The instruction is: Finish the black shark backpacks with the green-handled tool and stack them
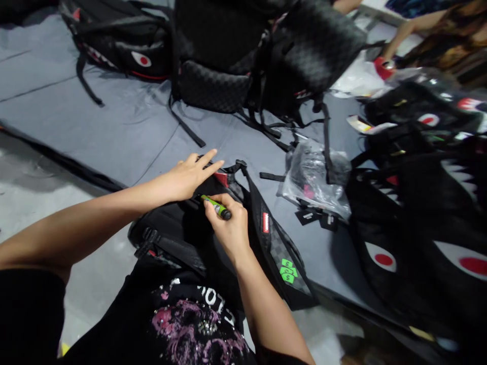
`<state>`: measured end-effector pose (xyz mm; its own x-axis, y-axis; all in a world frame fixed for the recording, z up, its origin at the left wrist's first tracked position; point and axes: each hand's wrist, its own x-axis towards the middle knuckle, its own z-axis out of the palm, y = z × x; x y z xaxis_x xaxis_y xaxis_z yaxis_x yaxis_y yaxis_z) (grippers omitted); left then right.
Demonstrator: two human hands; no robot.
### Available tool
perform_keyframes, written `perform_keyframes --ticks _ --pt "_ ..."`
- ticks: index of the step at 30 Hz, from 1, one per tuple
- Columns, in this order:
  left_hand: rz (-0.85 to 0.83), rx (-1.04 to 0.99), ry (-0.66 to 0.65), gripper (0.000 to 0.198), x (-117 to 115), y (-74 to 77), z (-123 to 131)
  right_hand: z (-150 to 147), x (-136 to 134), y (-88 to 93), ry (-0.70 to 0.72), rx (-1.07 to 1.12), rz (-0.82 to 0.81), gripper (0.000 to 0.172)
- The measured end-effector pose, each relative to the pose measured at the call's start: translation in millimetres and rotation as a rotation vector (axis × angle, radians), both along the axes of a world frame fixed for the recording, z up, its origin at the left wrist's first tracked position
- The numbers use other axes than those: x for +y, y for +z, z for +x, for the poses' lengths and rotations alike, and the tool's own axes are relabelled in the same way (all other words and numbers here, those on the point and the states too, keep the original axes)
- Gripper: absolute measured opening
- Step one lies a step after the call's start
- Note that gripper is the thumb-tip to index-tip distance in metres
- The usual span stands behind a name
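A black backpack (171,223) lies at the table's near edge, against my body. My left hand (188,177) rests on its upper part with the fingers spread and nothing held. Just to its right, my right hand (232,223) grips a green marker (216,207), whose tip end points at the bag beside my left palm. On the backpack's strap (264,223) at the right there is a red label, and green printed marks show on the checkered panel (288,271) below it.
Black checkered bags (215,83) and a bag with an eye design (125,45) stand across the grey table (41,86). A clear plastic bag (315,177) and black shark-face bags (414,228) lie at the right. Another person's arm (411,30) reaches in, upper right.
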<state>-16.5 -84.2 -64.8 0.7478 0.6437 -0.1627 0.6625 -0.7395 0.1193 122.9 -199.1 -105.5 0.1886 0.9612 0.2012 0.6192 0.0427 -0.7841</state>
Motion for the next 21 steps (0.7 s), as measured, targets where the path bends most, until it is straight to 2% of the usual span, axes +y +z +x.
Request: perform_keyframes --ticks 3,6,8,9,10,12,13,15,17,21 --pt "0.030 -0.028 -0.007 0.097 2.3 -2.8 -3.9 7.5 -13.2 16.7 -0.016 -0.001 0.064 0.008" --pt "0.026 -0.043 -0.006 0.093 6.9 -4.8 -4.4 38.2 -30.3 36.0 -0.056 0.044 0.257 0.010" --pt "0.010 -0.039 0.002 0.091 7.9 -4.6 -2.8 77.5 -39.4 40.0 -0.237 0.028 0.368 0.014" --pt "0.005 -0.033 0.007 0.091 7.6 -4.3 -1.9 102.3 -42.1 37.6 -0.380 -0.013 0.378 0.016" --pt "0.006 -0.025 0.009 0.091 7.0 -4.1 -1.0 129.4 -43.3 32.1 -0.520 -0.071 0.311 0.019" --pt "0.022 -0.010 0.017 0.091 5.8 -4.2 0.3 184.6 -41.8 13.8 -0.780 -0.236 -0.102 0.024" --pt "0.031 -0.006 0.020 0.092 5.4 -4.7 0.7 210.0 -39.8 2.7 -0.830 -0.245 -0.206 0.023" --pt "0.041 -0.009 0.025 0.093 5.3 -6.1 1.2 250.7 -35.3 -19.7 -0.891 -0.240 -0.359 0.020" --pt "0.041 -0.016 0.032 0.092 5.2 -6.8 1.4 275.1 -31.3 -39.1 -0.916 -0.223 -0.453 0.024" --pt "0.047 -0.035 0.042 0.091 2.4 -3.9 2.5 288.0 -23.6 -63.5 -0.875 -0.227 -0.489 0.029"
